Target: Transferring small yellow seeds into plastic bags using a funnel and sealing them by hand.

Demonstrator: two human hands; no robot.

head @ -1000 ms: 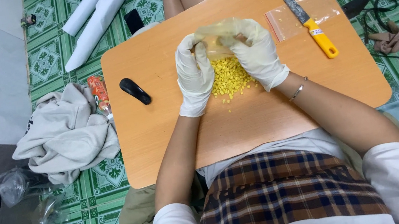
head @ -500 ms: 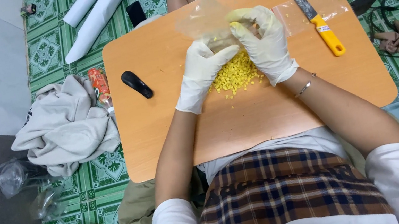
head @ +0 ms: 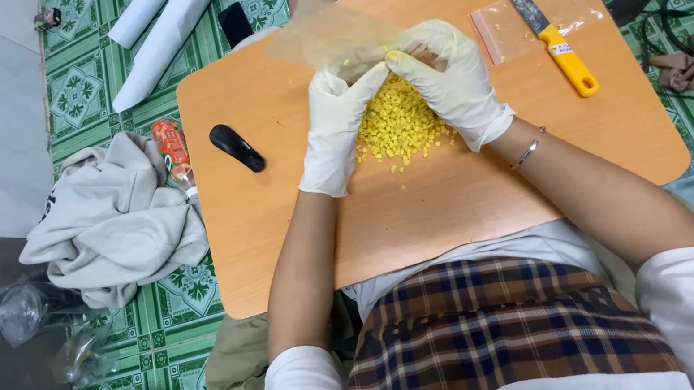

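**Gloved hands at a clear bag over yellow kernels**

The left hand (head: 335,124) and right hand (head: 450,81), both in pale gloves, meet above a heap of yellow kernels (head: 398,122) on the wooden surface (head: 296,220). Their fingers (head: 367,79) pinch the edge of a clear plastic bag (head: 325,35). A yellow-handled knife (head: 548,31) lies well apart, on another bag.

Hands: gloved left hand (head: 335,124) and right hand (head: 453,80) meet fingertip to fingertip, pinching a clear plastic bag (head: 325,37) above the pile.
Pile: yellow corn kernels (head: 396,125) heaped on the orange counter (head: 456,198).
Right of hands: yellow-handled knife (head: 545,29) lying across a small zip bag (head: 521,17).
Left of hands: black oblong object (head: 236,147).
Floor: green patterned tiles, crumpled grey garment (head: 111,224).
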